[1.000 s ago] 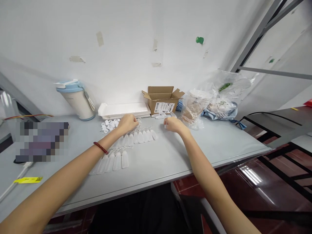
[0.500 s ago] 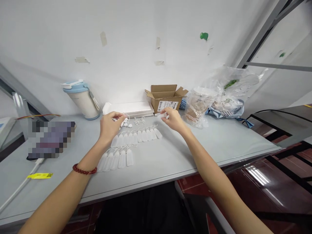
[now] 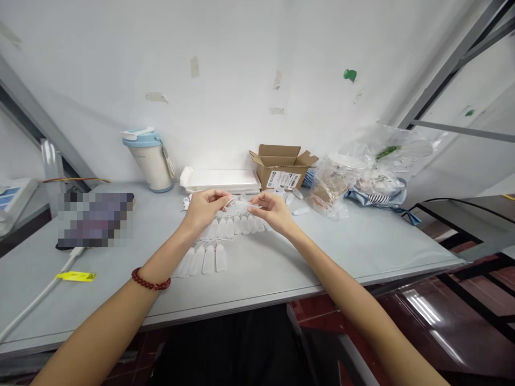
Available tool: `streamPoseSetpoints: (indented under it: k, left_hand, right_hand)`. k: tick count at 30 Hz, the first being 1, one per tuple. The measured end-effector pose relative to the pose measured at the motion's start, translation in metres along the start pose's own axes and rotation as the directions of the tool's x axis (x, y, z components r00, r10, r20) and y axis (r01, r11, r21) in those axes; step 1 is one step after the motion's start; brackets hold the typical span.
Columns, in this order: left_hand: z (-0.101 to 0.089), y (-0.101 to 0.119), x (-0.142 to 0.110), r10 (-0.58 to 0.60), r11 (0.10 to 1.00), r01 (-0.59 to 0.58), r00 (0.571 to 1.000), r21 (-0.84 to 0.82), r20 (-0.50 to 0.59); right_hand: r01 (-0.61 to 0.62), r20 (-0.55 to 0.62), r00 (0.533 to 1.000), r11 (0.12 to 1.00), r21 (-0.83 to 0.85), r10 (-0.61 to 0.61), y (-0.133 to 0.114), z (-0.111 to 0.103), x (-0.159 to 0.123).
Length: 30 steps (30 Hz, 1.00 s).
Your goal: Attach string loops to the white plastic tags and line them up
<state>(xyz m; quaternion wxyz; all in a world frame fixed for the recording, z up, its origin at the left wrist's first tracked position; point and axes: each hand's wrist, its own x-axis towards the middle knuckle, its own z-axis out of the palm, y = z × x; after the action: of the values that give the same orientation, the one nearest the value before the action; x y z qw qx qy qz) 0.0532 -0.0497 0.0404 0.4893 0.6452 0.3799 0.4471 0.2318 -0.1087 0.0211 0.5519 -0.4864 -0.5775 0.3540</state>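
My left hand (image 3: 205,210) is closed, thumb and fingers pinching a thin white string (image 3: 230,201). Facing it, my right hand (image 3: 272,210) pinches a translucent white plastic tag (image 3: 243,205) by one end. String and tag meet between the two hands; whether the string passes through the tag's hole is too small to see. Just below the hands lies a row of tags with strings (image 3: 235,226), partly covered by them. A nearer row of strung tags (image 3: 209,259) lies left of centre. Loose tags (image 3: 300,211) without visible strings lie right of my right hand.
Behind the hands are a white flat stack (image 3: 225,179) and an open cardboard box (image 3: 278,171). A tumbler (image 3: 148,163) and a phone (image 3: 98,220) with a white cable (image 3: 40,300) stand left. Plastic bags (image 3: 328,185) sit right. The grey table's front edge (image 3: 257,297) runs below.
My right hand has moved left from beside the box, bringing the tag to the string in my left hand. The view has shifted slightly, uncovering loose tags by the box.
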Motion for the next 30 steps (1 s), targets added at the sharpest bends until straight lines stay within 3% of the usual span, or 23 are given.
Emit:
streamPoseSetpoints:
  k: [6, 13, 30]
  left_hand:
    - [-0.0003, 0.0003, 0.0000, -0.054, 0.998, 0.056, 0.996, -0.031, 0.076]
    - [-0.0007, 0.0038, -0.0034, -0.076, 0.995, 0.083, 0.988, -0.048, 0.137]
    - [-0.0043, -0.0014, 0.0001, -0.062, 0.998, 0.065, 0.991, -0.026, 0.114]
  right_hand:
    - [-0.076, -0.015, 0.997, 0.982, 0.175, 0.079, -0.0016, 0.0029, -0.0002]
    - [-0.106, -0.010, 0.994, 0.973, 0.205, 0.110, -0.0036, 0.0019, 0.0004]
    - [-0.109, 0.147, 0.986, 0.962, 0.252, 0.073, 0.0016, 0.0075, -0.0049]
